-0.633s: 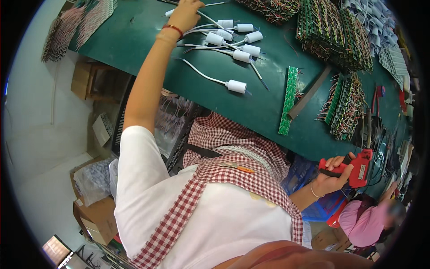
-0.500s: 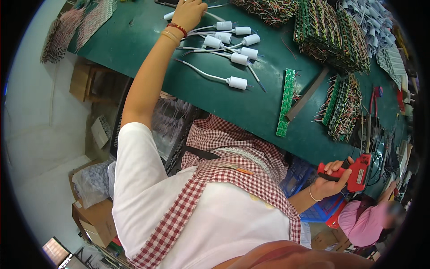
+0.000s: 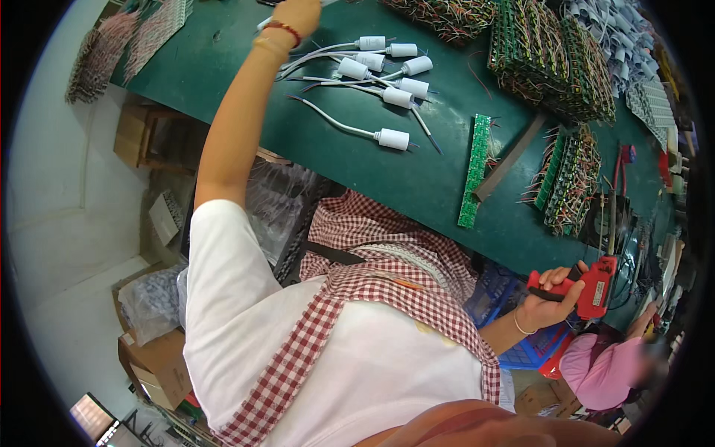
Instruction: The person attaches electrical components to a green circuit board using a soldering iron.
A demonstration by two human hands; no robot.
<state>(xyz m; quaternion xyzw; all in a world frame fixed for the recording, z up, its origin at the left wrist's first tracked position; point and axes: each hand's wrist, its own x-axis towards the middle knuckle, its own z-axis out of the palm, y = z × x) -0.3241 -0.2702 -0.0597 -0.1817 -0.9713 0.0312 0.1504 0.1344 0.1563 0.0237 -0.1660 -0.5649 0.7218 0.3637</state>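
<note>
At the far edge of the view my left hand [image 3: 299, 16] reaches over the green table, its fingers cut off by the upper edge. Beside it a bit of a white cord part and a dark object show; whether it grips either is hidden. Just nearer lie several white cylindrical lamp holders [image 3: 392, 139] with white cables, their bare wire ends spread out. My right hand [image 3: 547, 304] is wrapped around the handle of a red soldering gun [image 3: 593, 289] at the table's near right edge, its barrel pointing away from me.
A green circuit board strip [image 3: 474, 171] lies mid-table beside a brown flat bar [image 3: 510, 158]. Wired boards are stacked [image 3: 551, 59] at the far right, with a smaller bundle [image 3: 572, 179] nearer. Red-handled pliers [image 3: 624, 158] lie right. Another person in pink [image 3: 602, 369] sits at right.
My left hand has moved left and slightly farther away, and some nearby cables and the nearest lamp holder have shifted slightly left. My right hand still holds the soldering gun in place.
</note>
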